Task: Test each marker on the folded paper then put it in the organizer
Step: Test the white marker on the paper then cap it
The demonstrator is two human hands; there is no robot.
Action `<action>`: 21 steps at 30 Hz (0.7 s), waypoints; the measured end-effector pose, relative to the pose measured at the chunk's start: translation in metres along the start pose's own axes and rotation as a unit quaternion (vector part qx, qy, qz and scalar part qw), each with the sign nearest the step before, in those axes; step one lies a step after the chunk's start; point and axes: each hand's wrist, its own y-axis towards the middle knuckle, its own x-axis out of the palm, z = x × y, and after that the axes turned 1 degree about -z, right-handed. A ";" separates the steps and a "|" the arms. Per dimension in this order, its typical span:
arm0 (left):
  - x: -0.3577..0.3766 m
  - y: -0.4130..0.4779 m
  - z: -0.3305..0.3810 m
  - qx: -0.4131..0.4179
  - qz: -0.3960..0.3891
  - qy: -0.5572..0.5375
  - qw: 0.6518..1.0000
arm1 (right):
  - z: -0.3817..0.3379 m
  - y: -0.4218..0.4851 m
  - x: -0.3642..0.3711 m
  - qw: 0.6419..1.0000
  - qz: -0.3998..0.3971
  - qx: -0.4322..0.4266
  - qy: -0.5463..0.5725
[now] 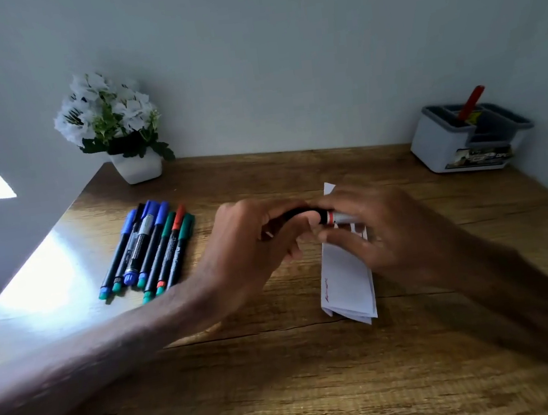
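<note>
early stage: one red marker point(470, 102) stands in the organizer point(441, 149), left hand point(252, 241) and right hand point(372, 229) each pinch a second marker point(332, 217) above the folded paper point(347, 277), and a row of markers point(148, 250) apparently awaits testing.

**Bench layout**

I see loose markers point(146, 247) lying left on the bench point(288, 395), folded paper point(347, 281) right of centre, plant point(110, 124) back left, and organizer point(438, 149) back right with a stowed marker point(471, 101) standing in it. The held marker point(336, 217) sits in the left grip point(252, 241) and right grip point(378, 229), above the paper.
</note>
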 end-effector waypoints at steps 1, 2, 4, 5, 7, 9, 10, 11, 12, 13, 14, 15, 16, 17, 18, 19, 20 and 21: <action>0.001 -0.001 0.001 0.003 -0.007 0.003 1.000 | -0.002 0.000 0.002 1.000 -0.001 -0.011 -0.012; 0.002 -0.002 0.002 0.007 -0.011 0.007 1.000 | -0.003 0.000 0.003 1.000 0.005 -0.018 -0.023; 0.004 -0.002 0.003 0.015 -0.013 0.013 1.000 | -0.003 -0.001 0.002 0.998 0.028 -0.030 -0.050; 0.004 -0.002 0.003 0.020 -0.014 0.012 1.000 | -0.003 -0.002 0.000 0.996 0.037 -0.039 -0.066; 0.006 -0.002 0.003 0.024 -0.019 0.002 1.000 | -0.004 -0.004 -0.001 0.994 0.040 -0.054 -0.083; 0.008 -0.003 0.004 0.012 -0.025 -0.024 0.999 | -0.003 -0.005 0.000 0.993 0.034 -0.057 -0.101; 0.009 -0.003 0.003 0.000 -0.027 -0.041 0.999 | -0.003 -0.005 0.000 0.992 0.030 -0.054 -0.108; 0.010 -0.003 0.003 -0.012 -0.029 -0.058 0.998 | -0.003 -0.005 0.000 0.992 0.028 -0.052 -0.113; 0.010 -0.003 0.002 -0.024 -0.029 -0.075 0.996 | -0.003 -0.005 0.000 0.991 0.031 -0.049 -0.119; 0.010 -0.002 0.001 -0.034 -0.030 -0.091 0.995 | -0.003 -0.005 0.000 0.991 0.035 -0.048 -0.123; 0.010 -0.002 0.000 -0.041 -0.030 -0.105 0.993 | -0.003 -0.005 -0.001 0.991 0.037 -0.047 -0.123; 0.010 -0.002 0.000 -0.046 -0.032 -0.112 0.992 | -0.003 -0.006 -0.001 0.991 0.039 -0.047 -0.123; 0.010 -0.001 -0.001 -0.051 -0.035 -0.114 0.992 | -0.002 -0.006 -0.001 0.990 0.042 -0.050 -0.125; 0.009 0.000 -0.001 -0.056 -0.039 -0.112 0.991 | -0.002 -0.005 -0.001 0.989 0.049 -0.054 -0.128; 0.009 0.002 -0.002 -0.061 -0.044 -0.108 0.991 | -0.002 -0.005 0.000 0.988 0.055 -0.059 -0.130; 0.008 0.003 -0.002 -0.064 -0.050 -0.105 0.991 | -0.003 -0.004 0.001 0.988 0.060 -0.061 -0.129; 0.007 0.004 -0.003 -0.064 -0.056 -0.102 0.991 | -0.005 -0.003 0.002 0.987 0.066 -0.060 -0.131; 0.006 0.005 -0.004 -0.060 -0.059 -0.098 0.992 | -0.007 -0.002 0.002 0.987 0.071 -0.054 -0.133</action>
